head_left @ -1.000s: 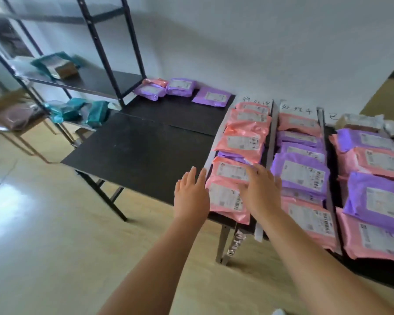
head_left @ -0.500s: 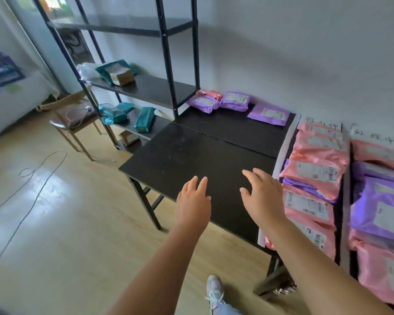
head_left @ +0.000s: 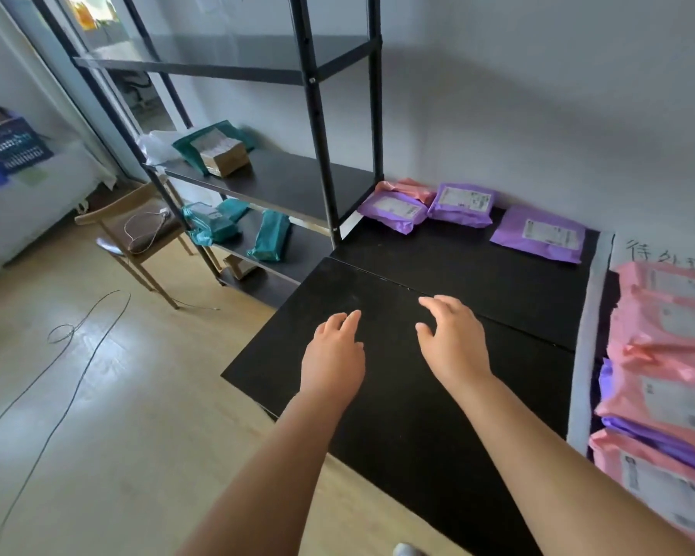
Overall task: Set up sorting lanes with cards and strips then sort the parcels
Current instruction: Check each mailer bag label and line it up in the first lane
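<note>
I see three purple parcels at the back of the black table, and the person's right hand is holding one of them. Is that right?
Not quite. The head view shows the right hand holding nothing, fingers loose over the black table, apart from the purple parcels. The three do lie at the back of the table.

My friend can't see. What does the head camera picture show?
The left hand and right hand hover open and empty over a black table. Purple parcels lie at its far edge, pink parcels fill a lane on the right, and a black shelf rack holds teal parcels.
</note>
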